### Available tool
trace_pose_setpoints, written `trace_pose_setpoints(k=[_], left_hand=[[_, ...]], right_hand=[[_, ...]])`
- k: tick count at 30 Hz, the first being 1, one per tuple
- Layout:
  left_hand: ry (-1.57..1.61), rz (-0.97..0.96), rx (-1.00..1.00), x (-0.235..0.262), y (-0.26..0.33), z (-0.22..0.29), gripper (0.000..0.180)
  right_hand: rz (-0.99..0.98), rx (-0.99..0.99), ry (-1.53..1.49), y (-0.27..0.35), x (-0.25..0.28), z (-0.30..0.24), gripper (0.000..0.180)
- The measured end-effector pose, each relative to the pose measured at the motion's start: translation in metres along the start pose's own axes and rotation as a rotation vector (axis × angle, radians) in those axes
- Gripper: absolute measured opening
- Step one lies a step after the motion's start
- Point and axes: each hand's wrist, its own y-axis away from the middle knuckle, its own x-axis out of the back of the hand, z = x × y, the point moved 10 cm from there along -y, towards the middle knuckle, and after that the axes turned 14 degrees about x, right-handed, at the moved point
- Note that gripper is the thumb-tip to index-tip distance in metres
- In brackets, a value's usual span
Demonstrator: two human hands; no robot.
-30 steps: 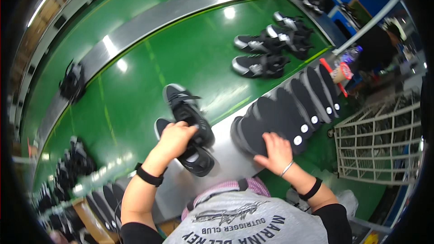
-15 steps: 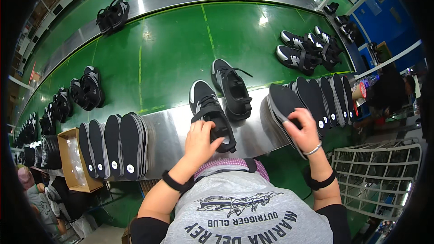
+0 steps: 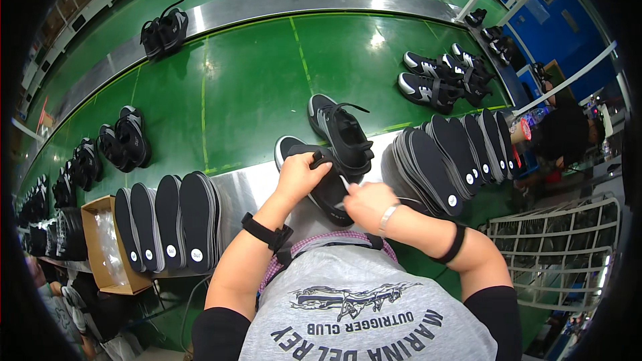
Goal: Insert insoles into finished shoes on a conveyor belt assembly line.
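your right hand [image 3: 371,206] has come away from the insole stack [image 3: 428,170] on your right and now sits at the heel end of the nearer shoe [image 3: 336,208], while your left hand [image 3: 304,174] has shifted up toward its tongue. that shoe rests on the metal worktop [image 3: 242,194] straight in front of you, toe pointing away and a little left. your left fingers are curled in, thumb and fingertips pinched on the dark upper by the opening; your right fingers are closed too, seemingly on a thin, pale-edged insole [image 3: 344,183] — your knuckles hide most of it. judging from that, the step in hand is fitting the insole into the shoe, and the next move calls for holding the opening wide and guiding the piece in flat, without folding its edge. the second shoe [image 3: 340,130] stands close beside on the right, its loose strap [image 3: 358,108] sticking out — the tightest thing near your right hand, and whether the two shoes touch is hard to tell. more insole stacks [image 3: 200,220] and an open cardboard box [image 3: 107,247] lie off to your left, with finished-looking shoes [image 3: 435,90] farther out on the green surface [image 3: 254,80], clear of your hands.
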Motion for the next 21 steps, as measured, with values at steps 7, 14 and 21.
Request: trace_pose_setpoints(k=[7, 14, 21], left_hand=[[0.241, -0.215, 0.220, -0.005, -0.012, -0.022, 0.019], [0.436, -0.241, 0.359, -0.011, -0.013, -0.042, 0.014], [0.323, -0.066, 0.220, -0.014, -0.018, -0.044, 0.025]], right_hand=[[0.137, -0.209, -0.249, -0.028, -0.026, 0.019, 0.026], [-0.112, -0.119, -0.079, 0.013, -0.005, 0.002, 0.028], [-0.098, -0.131, -0.131, -0.050, -0.036, 0.013, 0.015]])
